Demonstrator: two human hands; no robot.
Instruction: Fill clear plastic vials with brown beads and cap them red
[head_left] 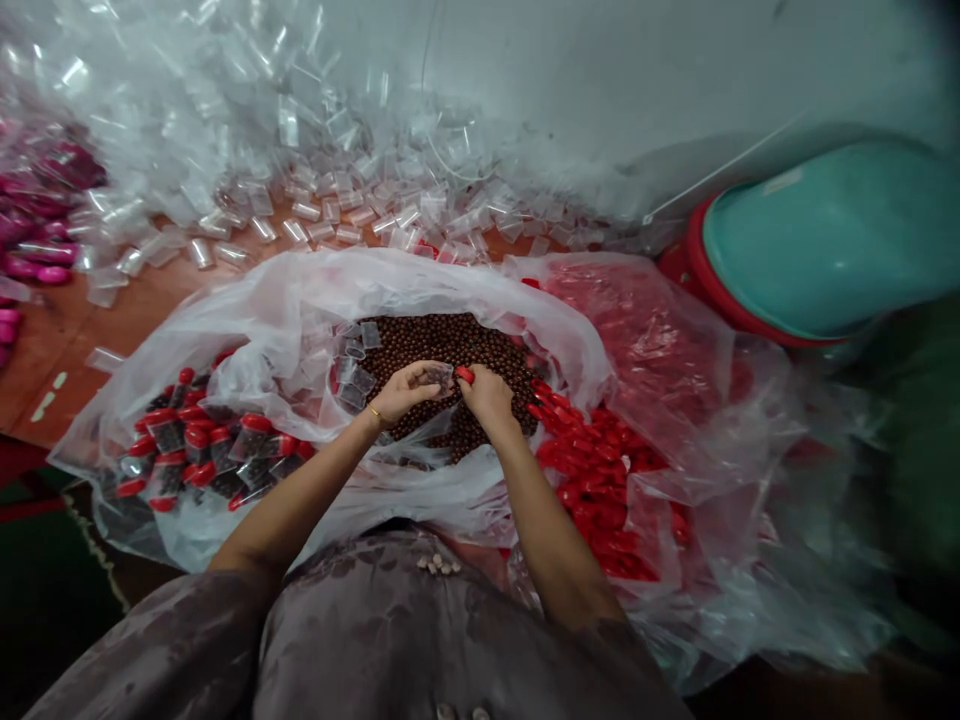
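Over a plastic-lined bowl of small brown beads [420, 340], my left hand [401, 393] is closed around a clear plastic tube [439, 376], held lying sideways. My right hand [489, 397] pinches a red cap [465, 375] close to the tube's end; whether the two touch is hard to tell. Several clear tubes [356, 365] rest at the left side of the beads. To the right lies a pile of loose red caps [592, 470]. On the left, filled tubes with red caps [199, 440] lie heaped on the plastic sheet.
A large heap of clear tubes [300, 205] spreads along the back of the orange-brown table [90, 340]. Pink pieces [45, 220] lie at the far left. Turquoise and red basins [825, 240] stand at the back right. A clear bag of red parts [637, 320] covers the right side.
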